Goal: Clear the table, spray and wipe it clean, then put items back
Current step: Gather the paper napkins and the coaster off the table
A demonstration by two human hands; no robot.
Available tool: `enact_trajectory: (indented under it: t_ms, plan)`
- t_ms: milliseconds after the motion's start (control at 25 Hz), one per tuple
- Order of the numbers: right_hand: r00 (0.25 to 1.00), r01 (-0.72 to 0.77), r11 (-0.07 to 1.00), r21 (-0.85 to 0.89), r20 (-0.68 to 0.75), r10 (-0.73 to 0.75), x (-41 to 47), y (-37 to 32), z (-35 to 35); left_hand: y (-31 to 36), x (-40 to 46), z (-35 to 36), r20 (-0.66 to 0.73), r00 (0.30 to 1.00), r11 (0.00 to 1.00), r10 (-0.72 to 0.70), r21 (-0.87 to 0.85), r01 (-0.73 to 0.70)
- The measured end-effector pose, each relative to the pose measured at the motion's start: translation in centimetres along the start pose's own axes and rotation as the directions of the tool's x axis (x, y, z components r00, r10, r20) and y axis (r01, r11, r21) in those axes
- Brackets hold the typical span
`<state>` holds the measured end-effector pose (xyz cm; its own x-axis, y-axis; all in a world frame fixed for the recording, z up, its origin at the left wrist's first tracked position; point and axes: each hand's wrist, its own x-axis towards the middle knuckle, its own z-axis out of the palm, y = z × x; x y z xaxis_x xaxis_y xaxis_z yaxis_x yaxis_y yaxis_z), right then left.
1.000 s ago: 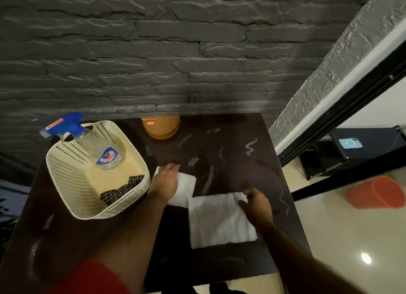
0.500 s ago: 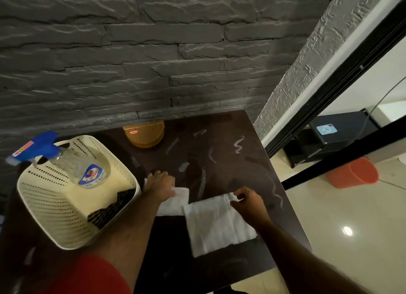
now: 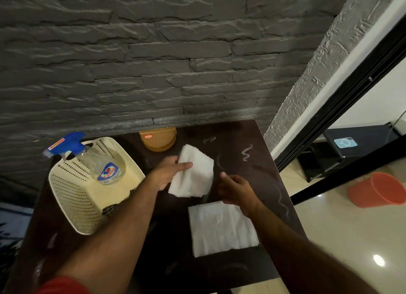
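While the left hand [image 3: 169,173] pinches a folded tissue [image 3: 193,173] at frame centre, the right hand [image 3: 236,189] hovers loosely open above a flat tissue [image 3: 222,230]; wipe the smeared counter [image 3: 259,170] in overlapping strokes, pressing evenly; bottle [image 3: 96,162] sits in the basket [image 3: 72,197], left.

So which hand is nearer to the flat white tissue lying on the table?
Right. The right hand hovers just over the far edge of the flat tissue, with its fingers loose. The left hand is farther back, holding the other tissue.
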<state>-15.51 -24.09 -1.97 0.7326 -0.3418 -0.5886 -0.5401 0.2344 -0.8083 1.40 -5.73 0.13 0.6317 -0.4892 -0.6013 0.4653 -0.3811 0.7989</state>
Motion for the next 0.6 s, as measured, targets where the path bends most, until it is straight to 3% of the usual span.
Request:
enact_trajectory:
  t_ms: [120,200,400,480,520,600]
  plan:
    - [0.975,-0.059,0.984,0.170,0.221,0.020,0.6,-0.5,0.3,0.0,-2.2,2.8,0.043,0.998,0.975,-0.045,-0.216,0.054]
    - [0.962,-0.061,0.976,0.210,0.272,0.002,0.5,-0.7,0.0,-1.1,-3.0,4.9,0.035,0.995,0.955,-0.089,-0.282,0.095]
    - [1.000,0.017,1.000,0.015,0.005,-0.018,0.0,0.6,-2.7,-6.5,-3.4,8.2,-0.068,0.987,0.955,-0.145,-0.269,0.122]
    - [0.995,0.032,0.991,-0.127,-0.093,-0.044,-0.5,1.4,-5.3,-9.7,-3.0,8.0,-0.278,0.946,0.986,-0.167,-0.062,0.156]
    - [0.990,0.025,0.975,-0.219,-0.132,-0.055,-0.7,1.9,-6.6,-11.3,-2.8,7.5,-0.381,0.910,0.962,-0.163,0.142,0.231]
    - [0.982,-0.014,0.938,-0.345,-0.180,-0.052,-1.0,3.0,-9.0,-13.8,-2.8,7.2,-0.479,0.866,0.765,-0.146,0.500,0.405]
